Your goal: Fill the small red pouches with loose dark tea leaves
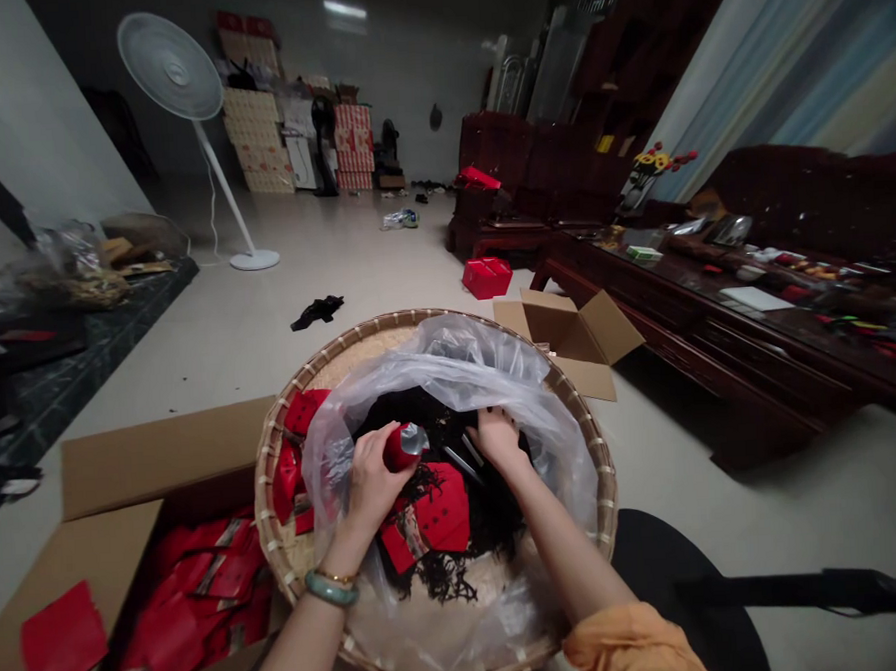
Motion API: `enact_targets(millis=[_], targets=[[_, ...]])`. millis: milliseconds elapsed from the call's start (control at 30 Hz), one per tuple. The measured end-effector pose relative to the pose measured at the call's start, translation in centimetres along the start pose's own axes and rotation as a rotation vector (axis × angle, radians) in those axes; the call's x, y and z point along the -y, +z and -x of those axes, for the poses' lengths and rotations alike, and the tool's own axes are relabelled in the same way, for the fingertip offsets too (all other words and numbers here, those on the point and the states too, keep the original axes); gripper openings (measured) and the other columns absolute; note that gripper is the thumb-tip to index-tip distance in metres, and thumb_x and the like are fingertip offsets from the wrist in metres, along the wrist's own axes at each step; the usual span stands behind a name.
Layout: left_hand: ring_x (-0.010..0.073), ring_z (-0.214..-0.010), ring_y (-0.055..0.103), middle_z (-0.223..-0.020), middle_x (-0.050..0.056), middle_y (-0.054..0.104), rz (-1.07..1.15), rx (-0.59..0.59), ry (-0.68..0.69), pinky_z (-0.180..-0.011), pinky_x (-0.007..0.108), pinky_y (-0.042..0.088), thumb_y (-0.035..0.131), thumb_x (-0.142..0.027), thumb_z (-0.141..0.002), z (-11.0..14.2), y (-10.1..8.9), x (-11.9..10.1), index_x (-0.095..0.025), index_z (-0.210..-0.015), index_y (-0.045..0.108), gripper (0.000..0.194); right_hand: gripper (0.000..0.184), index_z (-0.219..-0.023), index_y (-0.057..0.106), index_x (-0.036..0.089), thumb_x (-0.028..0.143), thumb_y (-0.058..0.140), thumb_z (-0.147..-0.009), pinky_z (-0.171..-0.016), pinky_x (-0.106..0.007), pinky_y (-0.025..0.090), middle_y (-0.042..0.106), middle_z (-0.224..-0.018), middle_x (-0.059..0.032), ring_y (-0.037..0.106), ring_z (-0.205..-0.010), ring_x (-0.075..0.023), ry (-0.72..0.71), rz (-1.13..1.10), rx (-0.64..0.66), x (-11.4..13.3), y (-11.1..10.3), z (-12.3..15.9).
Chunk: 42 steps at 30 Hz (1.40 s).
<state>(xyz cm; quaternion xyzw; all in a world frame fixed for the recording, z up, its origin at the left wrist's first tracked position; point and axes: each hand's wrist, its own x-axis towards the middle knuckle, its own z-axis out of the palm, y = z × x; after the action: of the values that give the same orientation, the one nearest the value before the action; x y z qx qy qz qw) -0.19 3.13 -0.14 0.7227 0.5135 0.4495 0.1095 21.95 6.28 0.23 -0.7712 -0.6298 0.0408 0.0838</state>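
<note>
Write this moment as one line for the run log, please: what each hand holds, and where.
left hand: holds red packet | right hand: touches dark dried leaves | place: inside clear plastic bag on round woven tray

Two hands (373, 485), one bamboo tray (267, 485), two cardboard boxes (557, 330), one standing fan (171, 68).

Your left hand (373, 485) and right hand (498, 438) sit inside the mouth of the clear plastic bag (450, 370), with a narrow gap between them over the black strands (491, 513). The red packet (403, 448) in your left hand narrows that gap. The raised plastic blocks the far side, and the woven basket rim (265, 485) rings it all. The open cardboard box (151, 551) presses against the rim on your left, a second box's flap (560, 330) meets the far rim, and a round black object (679, 604) sits just beside it on your right
</note>
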Motion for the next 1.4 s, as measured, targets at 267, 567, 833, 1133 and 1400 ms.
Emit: enact_targets(millis=[267,567,833,1133,1400], targets=[[0.0256,-0.102,0.053,-0.108,0.008,0.063,0.01,0.017,-0.012,-0.09,0.041,0.045,0.068,-0.026,-0.069,0.0,-0.2,-0.4,-0.02,-0.114,0.055,0.046,0.044,-0.112,0.056,0.014,0.037,0.065,-0.076,-0.082,-0.035,0.044,0.062,-0.103,-0.0174,0.059,-0.098,-0.0283,0.007,0.029,0.033,-0.2,0.5,-1.0],[0.0258,-0.103,0.053,-0.109,0.008,0.062,0.027,0.031,-0.016,-0.09,0.043,0.045,0.067,-0.024,-0.069,0.1,-0.2,-0.2,-0.021,-0.116,0.054,0.048,0.049,-0.117,0.053,0.015,0.026,0.067,-0.072,-0.082,-0.033,0.043,0.058,-0.11,-0.0163,0.057,-0.099,-0.0272,-0.055,-0.028,0.036,-0.8,0.8,-0.6],[0.0256,-0.102,0.053,-0.107,0.008,0.063,0.016,0.01,-0.024,-0.089,0.041,0.045,0.068,-0.024,-0.069,0.1,-0.3,-0.2,-0.021,-0.114,0.055,0.047,0.033,-0.098,0.063,0.018,0.015,0.06,-0.065,-0.081,-0.03,0.044,0.063,-0.102,-0.0077,0.06,-0.09,-0.0211,-0.11,-0.451,-0.074,-1.9,0.5,0.4],[0.0246,-0.102,0.054,-0.108,0.008,0.063,0.011,-0.012,0.0,-0.09,0.04,0.045,0.068,-0.025,-0.07,0.1,-0.2,-0.1,-0.02,-0.113,0.055,0.046,0.044,-0.106,0.059,0.021,0.034,0.068,-0.065,-0.08,-0.036,0.05,0.068,-0.101,-0.0041,0.064,-0.089,-0.022,0.243,-1.496,-0.078,-1.6,-1.1,3.6],[0.0242,-0.101,0.054,-0.107,0.008,0.063,0.01,-0.014,0.012,-0.09,0.041,0.046,0.067,-0.022,-0.07,0.2,-0.5,-0.7,-0.02,-0.113,0.055,0.045,0.021,-0.088,0.064,0.017,0.032,0.053,-0.078,-0.07,-0.035,0.053,0.07,-0.089,-0.0057,0.065,-0.078,-0.0187,0.45,-2.277,0.405,-0.1,-1.8,6.0]])
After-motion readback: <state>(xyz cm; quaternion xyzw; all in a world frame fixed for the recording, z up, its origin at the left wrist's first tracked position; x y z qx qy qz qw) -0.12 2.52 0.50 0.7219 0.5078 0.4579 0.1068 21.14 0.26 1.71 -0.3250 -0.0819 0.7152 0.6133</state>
